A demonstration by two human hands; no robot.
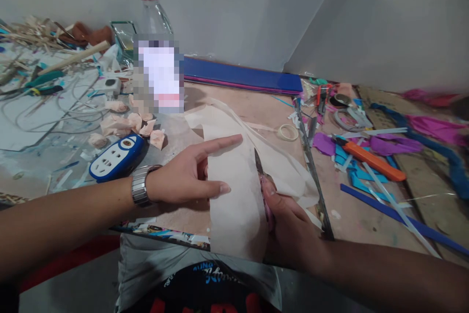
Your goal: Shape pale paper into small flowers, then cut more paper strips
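Observation:
A thin cream sheet, apparently paper (234, 210), lies across the work board and hangs over its front edge. My left hand (190, 166) grips the sheet's left side, thumb and index finger stretched over the top while the other fingers are hidden beneath. In my right hand (289, 218) are scissors (259, 162) with pink handles; the fingers wrap round the handles and the dark blades point away from me. Those blades are at the sheet's right edge, beside a partly separated, loosely folded cream piece (289, 171).
A blue-and-white power socket (117, 159) and crumpled peach paper pieces (126, 121) are left of the sheet. A clear red-capped bottle (156, 15) stands behind. Tape (287, 132), an orange cutter (373, 159) and coloured scraps lie right; pliers (40, 83) far left.

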